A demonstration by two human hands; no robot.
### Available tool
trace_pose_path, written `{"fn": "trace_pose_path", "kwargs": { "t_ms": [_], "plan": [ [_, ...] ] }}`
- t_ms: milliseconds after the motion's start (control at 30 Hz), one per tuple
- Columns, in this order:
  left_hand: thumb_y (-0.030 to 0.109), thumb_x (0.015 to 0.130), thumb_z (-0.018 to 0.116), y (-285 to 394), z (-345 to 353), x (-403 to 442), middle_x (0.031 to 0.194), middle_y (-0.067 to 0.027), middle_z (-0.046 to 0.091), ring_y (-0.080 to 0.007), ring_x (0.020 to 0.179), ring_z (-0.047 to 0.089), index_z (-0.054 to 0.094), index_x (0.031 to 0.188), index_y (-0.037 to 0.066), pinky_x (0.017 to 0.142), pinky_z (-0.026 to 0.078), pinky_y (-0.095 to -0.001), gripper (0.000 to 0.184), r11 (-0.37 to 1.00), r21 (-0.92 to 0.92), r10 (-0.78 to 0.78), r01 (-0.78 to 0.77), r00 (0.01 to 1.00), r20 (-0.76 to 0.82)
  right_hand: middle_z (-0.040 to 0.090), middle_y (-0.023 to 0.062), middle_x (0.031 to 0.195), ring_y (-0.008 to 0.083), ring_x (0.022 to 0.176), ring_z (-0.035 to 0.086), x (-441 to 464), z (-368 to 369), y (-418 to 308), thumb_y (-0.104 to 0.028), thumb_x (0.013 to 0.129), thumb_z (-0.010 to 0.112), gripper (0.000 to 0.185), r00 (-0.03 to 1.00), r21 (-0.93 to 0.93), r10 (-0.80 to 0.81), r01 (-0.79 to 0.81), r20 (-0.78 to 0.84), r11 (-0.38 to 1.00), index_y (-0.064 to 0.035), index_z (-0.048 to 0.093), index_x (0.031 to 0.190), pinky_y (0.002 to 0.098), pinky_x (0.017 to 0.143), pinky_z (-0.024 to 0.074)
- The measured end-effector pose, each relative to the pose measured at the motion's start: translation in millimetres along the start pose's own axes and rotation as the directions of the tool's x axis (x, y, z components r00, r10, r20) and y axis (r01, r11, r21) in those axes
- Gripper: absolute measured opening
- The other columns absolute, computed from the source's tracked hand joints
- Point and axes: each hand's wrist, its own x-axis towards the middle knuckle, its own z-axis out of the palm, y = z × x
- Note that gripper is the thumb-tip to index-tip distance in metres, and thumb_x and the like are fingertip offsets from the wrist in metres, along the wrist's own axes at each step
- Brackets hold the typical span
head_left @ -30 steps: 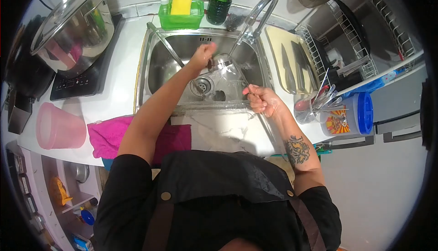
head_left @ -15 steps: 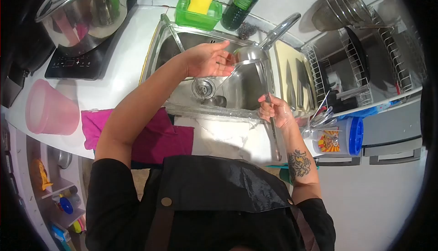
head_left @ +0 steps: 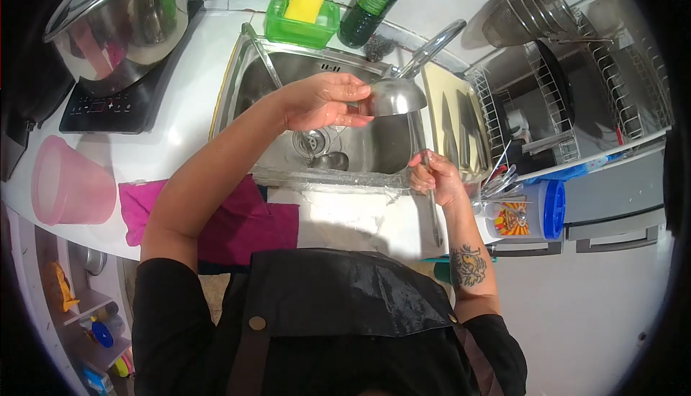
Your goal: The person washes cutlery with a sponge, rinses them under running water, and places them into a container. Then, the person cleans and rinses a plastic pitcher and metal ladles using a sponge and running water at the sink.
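Note:
My right hand (head_left: 436, 174) is closed around the long handle of a metal ladle (head_left: 398, 99), whose bowl is turned upside down over the sink (head_left: 392, 140). At the bowl's left edge, my wet left hand (head_left: 331, 101) has its thumb and fingers against the rim, some fingertips hidden behind it. A second ladle (head_left: 331, 160) lies in the sink beside the drain (head_left: 309, 142). Behind the held bowl rises the chrome faucet (head_left: 435, 47), its spout partly hidden.
A green caddy (head_left: 302, 30) with a yellow sponge and a bottle of dark green liquid (head_left: 371, 9) stand behind the sink. Knives lie on a cutting board (head_left: 437, 83) at the right, by a dish rack (head_left: 568, 119). Leftward are a pink cloth (head_left: 259, 227), pink bucket (head_left: 72, 180) and large pot (head_left: 119, 29).
My left hand has closed in from spread fingers onto the ladle's rim. The ladle bowl has tipped and now shows more of its rounded outside. The view has shifted slightly.

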Motion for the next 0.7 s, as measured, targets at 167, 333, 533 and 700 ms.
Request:
{"fn": "trace_pose_path", "kwargs": {
  "t_ms": [167, 333, 533, 700],
  "plan": [
    [0.024, 0.083, 0.054, -7, 36, 10, 0.106, -0.0011, 0.046, -0.0128, 0.094, 0.049, 0.03, 0.127, 0.01, 0.083, 0.04, -0.0315, 0.051, 0.954, 0.294, 0.112, -0.064, 0.983, -0.147, 0.03, -0.0007, 0.043, 0.0085, 0.038, 0.025, -9, 3, 2, -0.026, 0.087, 0.043, 0.03, 0.983, -0.157, -0.082, 0.055, -0.167, 0.986, 0.0026, 0.054, 0.083, 0.0239, 0.039, 0.0232],
    [0.019, 0.084, 0.052, -16, 0, 51, 0.097, 0.0036, 0.052, -0.0054, 0.086, 0.049, 0.035, 0.125, 0.008, 0.08, 0.039, -0.0229, 0.046, 0.996, -0.009, 0.089, -0.088, 0.996, 0.027, 0.031, -0.0009, 0.045, 0.0083, 0.037, 0.025, -12, -3, 2, -0.025, 0.089, 0.04, 0.03, 0.952, -0.081, -0.11, 0.09, -0.287, 0.993, 0.0007, 0.052, 0.081, 0.0234, 0.038, 0.0225],
    [0.01, 0.08, 0.056, -46, -23, 86, 0.083, 0.0041, 0.053, -0.0065, 0.074, 0.049, 0.046, 0.116, 0.006, 0.071, 0.041, -0.022, 0.037, 0.958, -0.245, 0.167, -0.151, 0.985, 0.046, 0.032, -0.0014, 0.045, 0.0066, 0.037, 0.024, -15, -27, -1, -0.023, 0.089, 0.041, 0.028, 0.92, -0.089, -0.099, 0.07, -0.379, 0.994, 0.0003, 0.053, 0.079, 0.0206, 0.036, 0.0193],
    [0.002, 0.079, 0.051, -59, -43, 105, 0.085, -0.0008, 0.054, -0.0098, 0.073, 0.052, 0.048, 0.111, 0.005, 0.071, 0.043, -0.0244, 0.032, 0.928, -0.356, 0.127, -0.112, 0.992, 0.019, 0.031, -0.0015, 0.045, 0.0078, 0.037, 0.023, -6, -43, 2, -0.025, 0.089, 0.041, 0.029, 0.896, -0.144, -0.053, -0.012, -0.44, 0.99, -0.0005, 0.052, 0.08, 0.0223, 0.037, 0.0198]
  ]
}}
